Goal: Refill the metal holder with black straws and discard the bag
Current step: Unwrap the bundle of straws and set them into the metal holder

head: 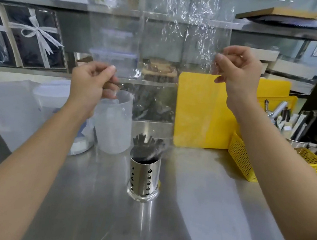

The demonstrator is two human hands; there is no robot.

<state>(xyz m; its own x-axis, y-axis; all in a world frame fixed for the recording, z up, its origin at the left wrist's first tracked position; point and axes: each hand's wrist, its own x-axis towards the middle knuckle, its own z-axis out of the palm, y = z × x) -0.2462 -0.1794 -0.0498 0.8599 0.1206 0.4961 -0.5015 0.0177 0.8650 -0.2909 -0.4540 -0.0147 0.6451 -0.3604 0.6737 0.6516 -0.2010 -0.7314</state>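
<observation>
Below and between my fingers, the metal holder (143,177) stands on the steel counter (213,203), black straws (147,145) poking from its top, so I judge the refill done. My left hand (91,85) and right hand (237,69) each pinch a lower corner of the clear plastic bag (162,42), which looks empty; next it needs crumpling and binning. Beyond my right fingers leans a yellow cutting board (198,108); beyond my left sits a frosted jug (114,123), with shelves behind.

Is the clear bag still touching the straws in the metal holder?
Apart. The head view shows the clear bag held up by both hands, its lower edge well above the straws in the metal holder.
</observation>
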